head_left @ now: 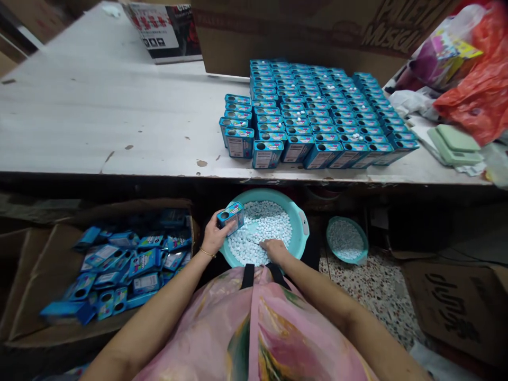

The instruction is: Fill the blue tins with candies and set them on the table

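My left hand [216,233] is wrapped round a small blue box [234,218] with a dark round opening, held over the left rim of a turquoise basin [298,214]. Small white pellets [273,222] fill much of that basin. Near the basin's front, my right hand [275,250] has its fingers down at the pellets. They are closed round a scoop or spoon [254,233] that looks pale or see-through and is hard to make out. Many similar blue boxes [268,153] stand upright in rows on the white table above.
An open cardboard carton [27,286] of loose blue boxes lies at the left. A smaller basin [346,241] of pellets sits on the floor at the right. The white table [99,116] also bears a green scale [454,143], a red bag [476,100] and a large carton [286,32].
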Motion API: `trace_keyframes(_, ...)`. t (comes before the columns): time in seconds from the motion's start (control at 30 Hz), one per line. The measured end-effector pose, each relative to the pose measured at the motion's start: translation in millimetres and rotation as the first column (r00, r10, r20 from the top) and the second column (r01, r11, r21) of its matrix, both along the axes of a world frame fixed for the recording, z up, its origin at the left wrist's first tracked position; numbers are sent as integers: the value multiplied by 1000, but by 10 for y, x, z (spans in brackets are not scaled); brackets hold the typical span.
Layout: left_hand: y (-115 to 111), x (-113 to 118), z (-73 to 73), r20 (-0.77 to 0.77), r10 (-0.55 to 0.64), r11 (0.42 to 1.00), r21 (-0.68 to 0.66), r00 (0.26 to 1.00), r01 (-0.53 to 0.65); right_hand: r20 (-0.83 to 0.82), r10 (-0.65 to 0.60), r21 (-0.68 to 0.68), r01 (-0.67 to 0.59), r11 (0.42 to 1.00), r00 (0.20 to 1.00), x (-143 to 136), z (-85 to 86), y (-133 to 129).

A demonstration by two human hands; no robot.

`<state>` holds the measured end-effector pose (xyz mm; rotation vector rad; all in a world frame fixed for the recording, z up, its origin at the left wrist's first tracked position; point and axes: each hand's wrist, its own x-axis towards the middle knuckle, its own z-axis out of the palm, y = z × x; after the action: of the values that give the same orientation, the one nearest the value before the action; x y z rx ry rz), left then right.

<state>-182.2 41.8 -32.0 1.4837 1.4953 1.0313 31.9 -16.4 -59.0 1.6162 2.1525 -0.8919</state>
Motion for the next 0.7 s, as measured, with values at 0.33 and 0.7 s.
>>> trace_keyframes(0.33,11,25,-23,11,-15,1000,7,1000,15,-372,-274,-100,256,962,887,555,224,90)
trace_keyframes(0.7,0,226,-156,-159,-210,965,122,965,231,-322,-91,61,116,991,942,400,1440,504)
